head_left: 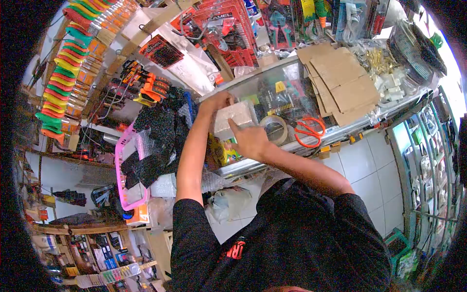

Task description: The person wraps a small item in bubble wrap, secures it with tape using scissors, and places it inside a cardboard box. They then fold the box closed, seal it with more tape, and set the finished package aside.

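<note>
A small pale box (233, 118), seemingly wrapped in clear plastic, sits over the near left part of the glass counter. At its far left corner, my left hand (220, 101) is closed, with the fingers curled round the edge and partly hidden. My right hand (253, 142) lies at the box's near right side. Its index finger is stretched out onto the top face and its thumb points left, so the hand is open. Just right of the box lies a roll of tape (274, 130). Orange-handled scissors (310, 131) rest farther right on the glass.
Flattened cardboard pieces (340, 80) are stacked on the counter's right part. A pink basket (119, 170) with dark bubble-wrapped items stands left of my left arm. Paintbrushes (61, 92) hang at far left, and packaged tools (226, 36) hang behind the counter.
</note>
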A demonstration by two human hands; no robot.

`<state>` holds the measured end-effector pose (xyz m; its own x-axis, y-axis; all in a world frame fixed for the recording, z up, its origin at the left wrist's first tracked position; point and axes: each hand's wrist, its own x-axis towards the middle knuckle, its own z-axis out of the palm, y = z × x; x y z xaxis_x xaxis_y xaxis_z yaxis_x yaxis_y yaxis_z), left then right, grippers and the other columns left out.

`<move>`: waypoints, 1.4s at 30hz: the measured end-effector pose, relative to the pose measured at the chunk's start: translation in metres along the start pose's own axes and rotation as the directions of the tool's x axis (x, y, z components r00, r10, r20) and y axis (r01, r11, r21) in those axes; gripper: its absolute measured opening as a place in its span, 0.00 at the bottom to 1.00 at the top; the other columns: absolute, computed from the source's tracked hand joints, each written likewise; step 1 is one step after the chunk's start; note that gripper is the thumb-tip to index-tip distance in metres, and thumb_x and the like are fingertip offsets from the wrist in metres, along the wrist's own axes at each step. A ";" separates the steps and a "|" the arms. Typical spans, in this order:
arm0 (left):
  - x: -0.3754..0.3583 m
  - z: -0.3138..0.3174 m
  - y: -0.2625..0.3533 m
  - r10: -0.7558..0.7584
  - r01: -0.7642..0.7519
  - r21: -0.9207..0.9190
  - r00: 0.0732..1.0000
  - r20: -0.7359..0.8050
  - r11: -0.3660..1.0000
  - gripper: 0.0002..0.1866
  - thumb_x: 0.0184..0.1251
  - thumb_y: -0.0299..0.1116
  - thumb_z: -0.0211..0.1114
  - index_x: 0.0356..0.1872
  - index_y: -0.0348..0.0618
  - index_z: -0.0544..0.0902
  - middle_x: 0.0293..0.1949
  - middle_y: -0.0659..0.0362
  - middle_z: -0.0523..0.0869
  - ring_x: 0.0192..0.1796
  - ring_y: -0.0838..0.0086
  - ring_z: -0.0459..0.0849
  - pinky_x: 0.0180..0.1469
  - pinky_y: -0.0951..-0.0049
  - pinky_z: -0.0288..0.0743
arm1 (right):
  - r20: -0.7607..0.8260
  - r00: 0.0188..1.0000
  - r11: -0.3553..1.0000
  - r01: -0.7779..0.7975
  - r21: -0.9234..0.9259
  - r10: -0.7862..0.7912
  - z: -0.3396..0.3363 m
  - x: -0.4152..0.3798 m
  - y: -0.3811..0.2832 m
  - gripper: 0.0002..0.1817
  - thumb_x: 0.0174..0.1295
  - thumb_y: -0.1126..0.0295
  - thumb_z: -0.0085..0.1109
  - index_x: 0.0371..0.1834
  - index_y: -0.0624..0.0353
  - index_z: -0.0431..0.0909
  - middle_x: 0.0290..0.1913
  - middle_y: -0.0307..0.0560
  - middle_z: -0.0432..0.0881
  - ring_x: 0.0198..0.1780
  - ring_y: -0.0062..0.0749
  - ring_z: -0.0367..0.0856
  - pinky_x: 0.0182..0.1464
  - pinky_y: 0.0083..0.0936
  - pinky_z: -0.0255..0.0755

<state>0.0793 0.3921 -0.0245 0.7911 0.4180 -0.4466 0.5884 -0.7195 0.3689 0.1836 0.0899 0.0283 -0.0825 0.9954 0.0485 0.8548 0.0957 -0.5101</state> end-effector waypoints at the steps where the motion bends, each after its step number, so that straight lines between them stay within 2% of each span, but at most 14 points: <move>1: 0.001 0.002 -0.007 0.069 -0.068 0.070 0.998 -0.010 0.995 0.13 0.50 0.25 0.70 0.40 0.44 0.88 0.38 0.63 0.90 0.40 0.73 0.84 0.45 0.65 0.79 | 0.012 1.000 1.000 0.007 -0.006 -0.007 0.000 -0.002 0.001 0.47 0.68 0.40 0.56 0.82 0.57 0.53 0.36 0.61 0.88 0.40 0.59 0.89 0.43 0.52 0.80; 4: -0.001 0.006 -0.010 0.104 -0.104 0.031 0.995 -0.002 0.994 0.12 0.49 0.27 0.71 0.37 0.44 0.89 0.38 0.61 0.91 0.40 0.74 0.84 0.45 0.64 0.80 | 0.032 0.999 1.000 0.023 0.017 -0.023 0.000 -0.005 0.004 0.48 0.68 0.43 0.57 0.83 0.56 0.48 0.36 0.63 0.88 0.40 0.61 0.88 0.43 0.54 0.80; 7: -0.004 0.006 -0.005 -0.002 0.002 0.111 1.000 0.004 0.994 0.11 0.48 0.29 0.72 0.37 0.45 0.89 0.40 0.60 0.91 0.42 0.73 0.84 0.46 0.65 0.79 | 0.032 0.999 0.996 0.021 0.086 -0.024 0.004 -0.007 0.005 0.49 0.68 0.45 0.59 0.83 0.55 0.45 0.35 0.63 0.87 0.39 0.61 0.88 0.43 0.54 0.79; 10: -0.015 0.004 -0.004 0.238 -0.230 0.078 0.965 -0.113 0.970 0.09 0.47 0.32 0.73 0.30 0.42 0.85 0.33 0.57 0.91 0.35 0.73 0.85 0.36 0.65 0.77 | 0.037 0.999 0.997 0.018 0.076 -0.021 0.005 -0.010 0.005 0.49 0.68 0.47 0.60 0.84 0.54 0.44 0.34 0.63 0.87 0.38 0.59 0.88 0.42 0.54 0.79; 13: -0.026 -0.001 0.009 0.196 -0.194 0.030 0.975 -0.107 0.981 0.09 0.51 0.31 0.71 0.34 0.42 0.84 0.35 0.55 0.90 0.37 0.70 0.85 0.39 0.64 0.77 | 0.054 0.998 0.998 0.009 0.070 -0.012 0.004 -0.015 0.002 0.49 0.68 0.47 0.59 0.84 0.53 0.44 0.34 0.63 0.87 0.37 0.59 0.88 0.40 0.54 0.79; 16: -0.055 -0.005 0.038 0.000 -0.011 -0.069 0.989 -0.148 0.998 0.08 0.56 0.28 0.68 0.37 0.41 0.83 0.36 0.53 0.89 0.40 0.69 0.85 0.44 0.65 0.78 | 0.034 0.999 0.997 0.030 0.066 -0.033 0.007 -0.028 -0.001 0.47 0.69 0.45 0.57 0.84 0.53 0.45 0.33 0.65 0.87 0.35 0.59 0.88 0.38 0.54 0.79; 18: -0.075 0.001 0.053 0.014 -0.052 -0.149 0.970 -0.242 0.988 0.10 0.59 0.29 0.70 0.40 0.39 0.83 0.35 0.52 0.88 0.41 0.68 0.85 0.46 0.66 0.78 | -0.053 0.995 0.994 0.087 0.063 -0.083 0.017 -0.039 0.002 0.47 0.70 0.44 0.56 0.84 0.54 0.47 0.32 0.65 0.86 0.33 0.60 0.87 0.37 0.53 0.79; 22: -0.107 0.016 0.071 -0.004 -0.077 -0.170 0.901 -0.433 0.982 0.18 0.61 0.34 0.75 0.49 0.35 0.84 0.40 0.50 0.89 0.45 0.67 0.85 0.48 0.65 0.78 | 0.000 0.999 0.989 0.052 0.136 -0.053 0.017 -0.057 -0.004 0.46 0.70 0.42 0.54 0.83 0.55 0.50 0.27 0.64 0.85 0.31 0.60 0.86 0.35 0.54 0.79; 25: -0.124 0.022 0.080 0.016 -0.111 -0.215 0.916 -0.402 0.970 0.27 0.60 0.39 0.78 0.58 0.35 0.82 0.46 0.47 0.89 0.47 0.65 0.85 0.50 0.63 0.79 | 0.019 0.997 0.987 0.066 0.149 -0.069 0.023 -0.071 -0.003 0.46 0.70 0.40 0.53 0.82 0.55 0.51 0.25 0.63 0.84 0.30 0.61 0.86 0.34 0.54 0.78; 29: -0.138 0.019 0.104 -0.092 0.015 -0.344 0.973 -0.209 0.939 0.20 0.59 0.38 0.79 0.47 0.34 0.88 0.37 0.52 0.91 0.39 0.75 0.83 0.47 0.68 0.78 | 0.081 0.995 0.993 0.054 0.108 -0.063 0.026 -0.080 -0.001 0.45 0.70 0.38 0.53 0.81 0.55 0.56 0.24 0.63 0.84 0.28 0.62 0.85 0.32 0.53 0.78; 32: -0.135 0.027 0.100 -0.076 -0.016 -0.347 0.965 -0.250 0.938 0.16 0.58 0.36 0.79 0.41 0.34 0.90 0.32 0.56 0.91 0.36 0.80 0.80 0.44 0.70 0.78 | 0.072 0.994 0.994 0.076 0.074 -0.082 0.025 -0.083 0.004 0.44 0.69 0.37 0.54 0.80 0.54 0.58 0.24 0.62 0.84 0.27 0.60 0.85 0.31 0.51 0.78; 35: -0.134 0.033 0.100 -0.125 0.018 -0.331 0.944 -0.307 0.944 0.14 0.56 0.35 0.79 0.40 0.36 0.91 0.33 0.52 0.92 0.35 0.74 0.85 0.44 0.68 0.78 | 0.072 0.992 0.992 0.093 0.090 -0.100 0.016 -0.084 0.007 0.43 0.69 0.39 0.56 0.80 0.52 0.58 0.23 0.61 0.83 0.26 0.59 0.85 0.31 0.51 0.78; 38: -0.143 0.041 0.125 -0.268 0.160 -0.257 0.841 -0.470 0.953 0.12 0.54 0.35 0.79 0.37 0.39 0.92 0.35 0.48 0.90 0.37 0.61 0.89 0.43 0.64 0.79 | 0.035 0.996 0.986 0.070 0.149 -0.076 -0.007 -0.086 0.000 0.44 0.69 0.41 0.57 0.81 0.51 0.55 0.23 0.61 0.83 0.27 0.59 0.85 0.31 0.52 0.77; 42: -0.144 0.069 0.136 -0.094 0.102 -0.039 0.616 -0.782 0.994 0.09 0.54 0.32 0.76 0.35 0.40 0.91 0.36 0.48 0.87 0.37 0.54 0.87 0.44 0.58 0.79 | -0.003 0.999 0.994 0.035 0.105 -0.035 -0.011 -0.085 0.002 0.46 0.70 0.42 0.57 0.84 0.51 0.48 0.24 0.61 0.84 0.28 0.60 0.85 0.32 0.52 0.77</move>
<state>0.0335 0.1960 0.0343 0.5630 0.7589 0.3274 0.6722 -0.6509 0.3527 0.1975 0.0057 0.0326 -0.1102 0.9915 0.0690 0.7930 0.1296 -0.5952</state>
